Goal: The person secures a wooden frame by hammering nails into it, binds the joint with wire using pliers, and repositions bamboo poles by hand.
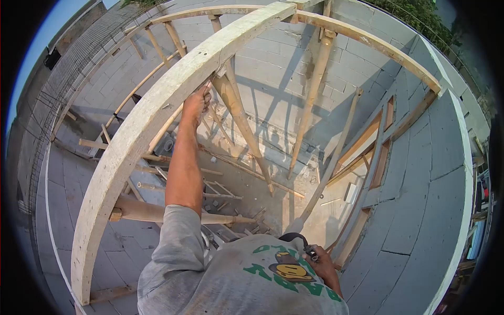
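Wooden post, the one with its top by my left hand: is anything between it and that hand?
Nothing visible blocks the way: your left hand is right beside the top of the wooden post, under the pale beam. I can't tell whether they touch.

Grey block wall (415,210), green foliage (407,17) beyond, blue sky (52,37)

A pale, scuffed timber beam (157,97) sweeps from lower left to top centre, looking bowed. Below its upper stretch, a round wooden pole (243,125) slants toward mid-frame. A small dark object (312,254), partly hidden, sits lower right of centre.
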Action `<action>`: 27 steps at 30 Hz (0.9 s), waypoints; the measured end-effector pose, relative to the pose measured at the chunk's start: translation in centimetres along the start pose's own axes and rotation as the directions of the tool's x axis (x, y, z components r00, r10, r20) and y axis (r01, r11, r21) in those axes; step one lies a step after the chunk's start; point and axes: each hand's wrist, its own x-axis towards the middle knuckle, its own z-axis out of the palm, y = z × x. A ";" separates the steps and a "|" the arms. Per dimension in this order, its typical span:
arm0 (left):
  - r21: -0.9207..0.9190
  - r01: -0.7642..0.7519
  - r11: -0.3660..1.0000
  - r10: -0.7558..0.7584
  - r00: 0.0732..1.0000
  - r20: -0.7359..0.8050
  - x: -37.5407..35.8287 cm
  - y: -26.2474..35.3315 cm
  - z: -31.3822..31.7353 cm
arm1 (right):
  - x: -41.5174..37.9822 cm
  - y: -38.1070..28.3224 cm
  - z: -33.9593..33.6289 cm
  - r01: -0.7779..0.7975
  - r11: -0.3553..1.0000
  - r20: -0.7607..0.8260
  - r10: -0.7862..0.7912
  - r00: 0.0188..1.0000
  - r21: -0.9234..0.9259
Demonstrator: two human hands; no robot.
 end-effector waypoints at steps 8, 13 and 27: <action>-0.019 -0.060 0.998 0.059 0.998 -0.018 -1.5 0.4 1.7 | 3.8 -0.1 -7.6 -0.234 0.880 0.528 -0.022 0.849 0.412; 0.048 -0.035 0.998 0.036 0.999 -0.006 -0.4 0.3 0.4 | 6.8 -2.0 -5.5 -0.510 0.858 0.495 0.415 0.763 0.065; 0.052 -0.162 0.985 0.161 0.987 0.026 0.1 -0.2 0.3 | 4.9 -3.6 -2.4 -0.448 0.882 0.272 0.400 0.875 0.144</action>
